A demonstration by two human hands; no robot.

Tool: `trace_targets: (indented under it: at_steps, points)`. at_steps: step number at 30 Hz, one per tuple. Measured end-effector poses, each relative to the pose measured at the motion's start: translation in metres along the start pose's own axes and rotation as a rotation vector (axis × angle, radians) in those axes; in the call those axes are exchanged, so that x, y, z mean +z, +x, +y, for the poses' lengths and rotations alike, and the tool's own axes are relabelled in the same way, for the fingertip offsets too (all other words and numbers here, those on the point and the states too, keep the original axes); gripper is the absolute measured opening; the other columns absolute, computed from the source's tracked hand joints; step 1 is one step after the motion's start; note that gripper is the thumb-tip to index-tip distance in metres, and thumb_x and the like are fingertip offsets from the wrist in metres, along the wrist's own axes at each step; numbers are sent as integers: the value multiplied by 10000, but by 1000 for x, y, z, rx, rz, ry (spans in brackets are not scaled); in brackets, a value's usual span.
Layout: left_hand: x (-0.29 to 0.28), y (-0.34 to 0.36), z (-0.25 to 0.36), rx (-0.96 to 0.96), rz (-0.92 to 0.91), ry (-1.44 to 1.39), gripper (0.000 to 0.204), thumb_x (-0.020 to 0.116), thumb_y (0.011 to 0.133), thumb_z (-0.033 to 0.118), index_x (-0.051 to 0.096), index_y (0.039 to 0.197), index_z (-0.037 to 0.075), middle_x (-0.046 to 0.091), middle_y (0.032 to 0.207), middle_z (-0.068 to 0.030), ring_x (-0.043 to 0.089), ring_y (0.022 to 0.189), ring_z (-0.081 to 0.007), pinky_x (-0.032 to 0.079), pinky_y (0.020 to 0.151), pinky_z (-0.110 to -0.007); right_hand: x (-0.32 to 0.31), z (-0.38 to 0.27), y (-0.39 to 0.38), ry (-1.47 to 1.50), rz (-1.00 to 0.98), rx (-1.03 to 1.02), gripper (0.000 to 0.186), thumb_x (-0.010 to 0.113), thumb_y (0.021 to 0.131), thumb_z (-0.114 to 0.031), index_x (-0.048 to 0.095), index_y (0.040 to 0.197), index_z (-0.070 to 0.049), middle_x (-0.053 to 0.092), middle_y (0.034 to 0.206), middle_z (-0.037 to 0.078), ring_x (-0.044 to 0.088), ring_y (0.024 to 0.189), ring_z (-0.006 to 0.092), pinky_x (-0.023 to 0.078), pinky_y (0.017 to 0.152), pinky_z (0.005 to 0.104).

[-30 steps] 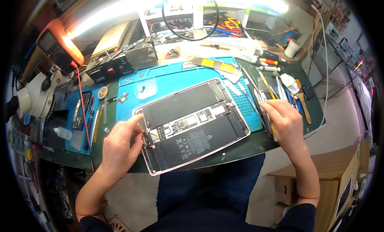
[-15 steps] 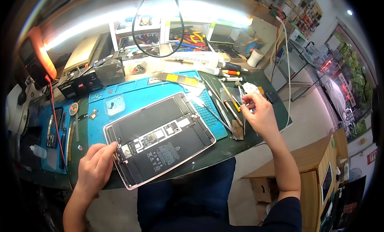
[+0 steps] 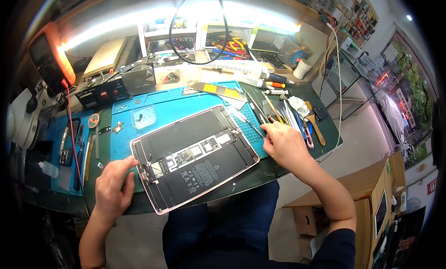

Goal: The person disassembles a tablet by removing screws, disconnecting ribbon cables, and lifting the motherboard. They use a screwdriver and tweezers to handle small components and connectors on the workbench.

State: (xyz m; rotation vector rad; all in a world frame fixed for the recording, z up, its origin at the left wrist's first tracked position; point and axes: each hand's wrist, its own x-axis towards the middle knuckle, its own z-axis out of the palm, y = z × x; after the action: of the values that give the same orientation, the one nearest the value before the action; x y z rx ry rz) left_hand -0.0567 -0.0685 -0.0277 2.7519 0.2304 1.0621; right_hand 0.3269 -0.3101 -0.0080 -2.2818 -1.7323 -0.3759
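Observation:
An opened tablet (image 3: 200, 157) lies tilted on the blue work mat (image 3: 153, 99), its circuit board and dark batteries bare. My left hand (image 3: 113, 187) is at the tablet's left edge, index fingertip by the frame and thumb apart from it. Over the row of slim hand tools right of the tablet is my right hand (image 3: 289, 147), fingers bent together around something its own fingers mostly hide. A white-tipped tool (image 3: 239, 115) rests between tablet and hand. Beside the right hand lie a wooden-handled brush (image 3: 318, 129) and several other tools.
A small clear tray (image 3: 143, 117) with tiny parts stands behind the tablet. An orange multimeter (image 3: 51, 60) with a red lead is at the far left. Screwdrivers (image 3: 274, 84) lie at the back right. A black cable loop (image 3: 226, 32) hangs above the bench.
My right hand has come left and down into the tools beside the tablet, uncovering the brush. My left thumb has parted from the index finger. The whole view has shifted slightly.

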Motion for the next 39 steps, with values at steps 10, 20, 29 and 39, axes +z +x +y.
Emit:
trace_targets:
  at_steps: [10,20,29,39]
  points:
    - [0,-4,0,-35,34,-16,596,730,893,-141,593,1459,-16,793,1156,-174,774,1026,-355,608,883,-435,-14,-8,-1,-87,-21,129,138,717,918,-45,746,1053,-38,724,1018,145,750,849,374,618,764,443]
    - [3,0,-2,-56,19,-13,602,729,893,-131,590,1468,-20,794,1153,-175,771,1021,-345,608,891,-427,-45,-10,4,56,-66,-250,307,750,982,-70,793,1274,-151,695,987,28,728,801,232,582,665,359]
    - [-6,17,11,47,-1,27,489,759,892,-62,653,1367,-15,788,1142,-151,746,1044,-374,598,921,-472,-63,-24,5,189,-115,-204,358,743,947,-29,794,1279,-153,708,1000,24,738,808,231,589,664,354]
    - [55,107,57,62,-320,-50,515,810,886,65,656,1372,-13,717,1264,-177,698,1149,-359,551,1006,-453,-70,-32,7,-20,-158,-367,376,711,892,-73,774,1256,-139,658,955,11,718,804,178,568,653,327]
